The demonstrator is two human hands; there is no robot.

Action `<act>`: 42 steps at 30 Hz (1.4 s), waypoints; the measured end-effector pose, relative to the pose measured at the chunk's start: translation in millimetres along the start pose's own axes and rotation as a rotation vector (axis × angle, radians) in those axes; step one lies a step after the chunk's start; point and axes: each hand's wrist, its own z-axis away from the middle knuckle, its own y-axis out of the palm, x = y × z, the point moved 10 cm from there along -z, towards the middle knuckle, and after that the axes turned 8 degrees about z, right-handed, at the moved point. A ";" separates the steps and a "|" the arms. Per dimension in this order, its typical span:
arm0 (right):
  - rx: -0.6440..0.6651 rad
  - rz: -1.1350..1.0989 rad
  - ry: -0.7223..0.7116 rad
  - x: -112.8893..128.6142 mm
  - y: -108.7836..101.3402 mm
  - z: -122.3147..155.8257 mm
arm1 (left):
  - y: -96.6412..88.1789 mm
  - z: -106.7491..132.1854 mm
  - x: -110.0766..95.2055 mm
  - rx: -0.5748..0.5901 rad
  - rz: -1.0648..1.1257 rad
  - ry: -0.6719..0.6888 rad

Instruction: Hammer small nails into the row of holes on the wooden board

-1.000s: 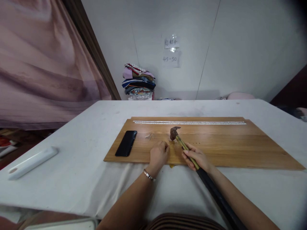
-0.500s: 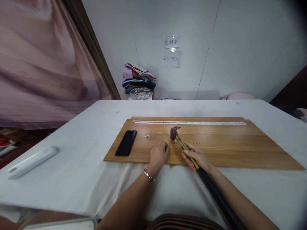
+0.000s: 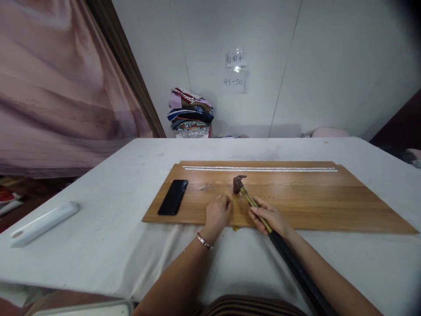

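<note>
My right hand [image 3: 268, 216] is wrapped round the yellow part of the handle of a claw hammer [image 3: 238, 184]; its black lower handle runs back along my forearm. The rusty head is low over a wooden board [image 3: 315, 202], just beyond my left fingertips. My left hand [image 3: 218, 211] rests on the board with fingers curled and pressed together; whatever they pinch is hidden. Several small nails [image 3: 205, 188] lie loose on the board to the left. A row of small dark dots [image 3: 269, 197] marks the board right of the hammer head.
A black phone [image 3: 173, 197] lies on the board's left end. Two white measuring strips [image 3: 259, 169] run along its far edge. The white-covered table [image 3: 108, 184] holds a long white plastic object [image 3: 44, 223] at left. Folded clothes [image 3: 190, 112] are stacked by the wall.
The hammer head has shifted very slightly left and down. My left hand stays almost where it was, still closed, and the nails and phone have not moved.
</note>
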 end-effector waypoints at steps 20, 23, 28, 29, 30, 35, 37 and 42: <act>-0.005 0.001 -0.002 -1.9 -2.4 -1.0 | 0.7 0.4 1.4 -0.010 -0.005 0.003; -0.005 0.008 -0.013 1.3 -2.1 0.6 | 1.2 0.5 2.0 -0.006 -0.002 0.001; -0.008 0.015 -0.016 5.1 -0.3 2.4 | -0.4 0.7 0.5 0.007 -0.005 -0.012; -0.008 0.016 -0.012 4.5 -0.1 2.2 | -0.5 0.7 0.1 0.008 -0.007 -0.012; -0.009 0.016 -0.006 3.4 -0.1 1.9 | -0.3 0.7 -0.1 0.009 -0.009 -0.011; -0.011 0.007 0.015 -1.9 -1.1 0.0 | 0.6 0.4 0.7 -0.004 -0.013 -0.003; -0.010 0.010 0.009 -1.2 -1.4 -0.3 | -0.1 0.5 -0.1 -0.007 -0.002 0.004; -0.002 0.016 -0.012 3.0 -1.0 0.7 | 0.4 1.0 1.5 0.025 0.009 -0.027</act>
